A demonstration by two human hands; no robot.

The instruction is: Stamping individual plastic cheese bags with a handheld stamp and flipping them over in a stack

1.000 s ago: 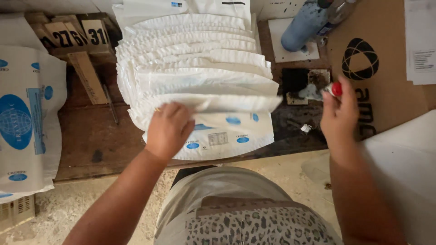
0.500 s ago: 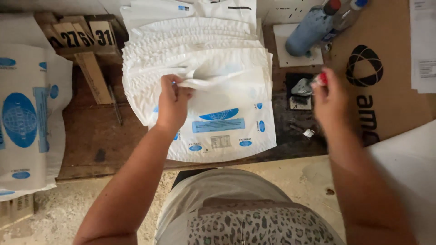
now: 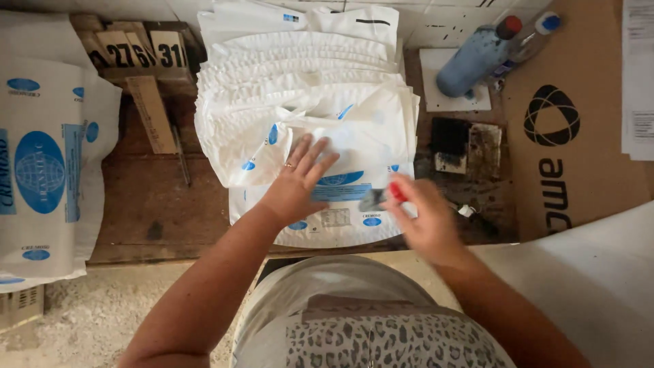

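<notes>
A fanned stack of white plastic bags [image 3: 300, 88] with blue print lies on a dark wooden bench [image 3: 150, 204]. My left hand [image 3: 296, 180] rests flat with spread fingers on the front bag [image 3: 340, 204], holding the folded-back bags above it. My right hand [image 3: 426, 218] grips a small stamp with a red handle [image 3: 392, 193] over the front bag's lower right part. The stamp's dark end points left, close to the bag's surface.
A black ink pad [image 3: 449, 144] and a stained block [image 3: 485, 146] sit to the right of the stack. Behind them lies a blue-stained bottle [image 3: 477, 58]. Another pile of printed bags [image 3: 48, 163] lies left, number stamps [image 3: 129, 51] at the back left, cardboard [image 3: 579, 109] right.
My left hand let go of the lifted bag edge and now lies flat on the front bag. My right hand brought the stamp from the ink pad down-left over the bag.
</notes>
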